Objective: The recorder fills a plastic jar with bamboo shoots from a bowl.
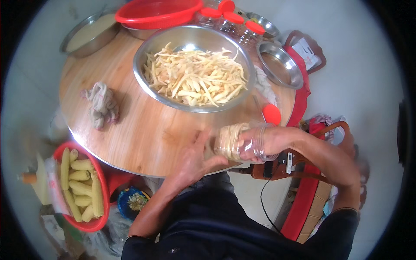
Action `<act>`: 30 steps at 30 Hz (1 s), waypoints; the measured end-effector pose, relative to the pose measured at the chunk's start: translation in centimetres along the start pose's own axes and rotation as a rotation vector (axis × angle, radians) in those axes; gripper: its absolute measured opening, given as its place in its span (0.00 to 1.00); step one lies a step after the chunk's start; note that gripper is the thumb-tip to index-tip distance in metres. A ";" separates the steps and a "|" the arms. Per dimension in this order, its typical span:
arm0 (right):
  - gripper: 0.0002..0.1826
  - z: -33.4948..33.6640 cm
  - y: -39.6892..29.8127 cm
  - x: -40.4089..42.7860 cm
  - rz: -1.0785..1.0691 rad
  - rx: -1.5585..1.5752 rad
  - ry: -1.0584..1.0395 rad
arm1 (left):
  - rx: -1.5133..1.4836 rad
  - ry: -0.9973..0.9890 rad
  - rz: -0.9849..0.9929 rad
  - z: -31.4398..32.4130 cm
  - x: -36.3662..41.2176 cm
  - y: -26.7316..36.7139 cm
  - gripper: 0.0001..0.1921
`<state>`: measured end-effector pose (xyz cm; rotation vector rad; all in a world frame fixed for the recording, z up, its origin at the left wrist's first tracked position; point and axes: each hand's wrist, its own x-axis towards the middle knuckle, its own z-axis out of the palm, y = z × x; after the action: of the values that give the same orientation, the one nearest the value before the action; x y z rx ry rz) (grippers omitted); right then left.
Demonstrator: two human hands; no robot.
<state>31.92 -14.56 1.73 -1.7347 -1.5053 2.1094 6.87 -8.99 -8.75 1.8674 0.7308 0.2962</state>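
A clear plastic jar (232, 143) lies on its side near the table's front edge, its mouth to the right and pale strips packed at its base end. My right hand (271, 143) reaches into the mouth, with the fingers seen through the clear wall; whether they grip anything is not plain. My left hand (195, 159) is beside the jar's base, thumb and fingers apart, holding nothing. Beyond the jar stands a large steel basin (191, 109) with a heap of pale, peeled strips (195, 78). A red lid (271, 114) is just behind the jar.
A crumpled cloth (100, 105) lies on the round wooden table (146, 130). Jars with red lids (232, 18), a red basket (159, 16) and steel bowls (281, 65) stand at the back. Corn cobs fill a red basin (105, 208) at lower left. A chair (266, 170) adjoins the table's right side.
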 end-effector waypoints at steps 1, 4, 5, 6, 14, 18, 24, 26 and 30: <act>0.12 0.0 0.5 0.3 -0.034 -0.210 0.037 | 0.002 -0.001 -0.006 -0.1 0.2 -0.2 0.50; 0.12 0.8 0.8 1.5 -0.226 -0.650 0.129 | 0.200 0.049 0.376 0.2 1.3 -1.1 0.65; 0.11 1.4 0.0 2.3 -0.155 -0.905 0.057 | 0.130 -0.027 0.337 0.6 1.8 -1.3 0.68; 0.10 1.8 -0.8 2.9 -0.075 -1.155 -0.011 | 0.060 -0.107 0.305 0.9 2.2 -1.2 0.70; 0.05 1.0 -0.2 4.4 0.165 -0.992 -0.231 | 0.016 -0.002 0.439 3.8 2.8 -2.1 0.68; 0.05 1.6 -0.4 4.9 0.196 -0.989 -0.226 | -0.053 0.051 0.439 4.6 2.9 -1.6 0.65; 0.06 2.1 -0.6 5.8 0.238 -0.984 -0.171 | -0.047 0.017 0.372 5.0 3.2 -1.4 0.65; 0.06 2.2 -0.9 5.4 0.249 -1.001 -0.158 | -0.047 0.032 0.361 5.1 3.1 -1.1 0.64; 0.06 2.6 -1.8 5.1 0.237 -1.026 -0.140 | -0.055 0.084 0.329 5.1 2.7 -0.6 0.63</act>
<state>27.10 -12.45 -1.04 -2.0785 -2.8767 1.6197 11.43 -10.98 -11.68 1.9282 0.4631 0.6022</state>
